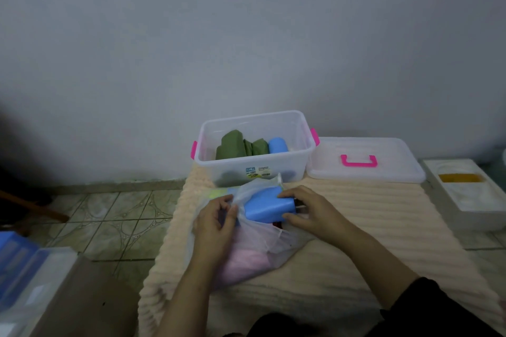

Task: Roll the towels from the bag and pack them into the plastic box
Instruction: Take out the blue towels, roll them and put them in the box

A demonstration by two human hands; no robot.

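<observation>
Drawing a folded blue towel [267, 206] from the mesh bag [254, 243], near the plastic box [256, 145].
Right hand [308, 209] pinches the towel's right end; left hand [216, 223] grips the bag mouth. Likely fault: mesh snagging the towel, dragging the bag and unfolding the cloth.

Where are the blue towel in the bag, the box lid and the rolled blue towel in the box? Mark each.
blue towel in the bag [264, 205], head view, its top face.
box lid [388, 149], head view, bare top panel.
rolled blue towel [278, 145], head view, its rounded top.
</observation>
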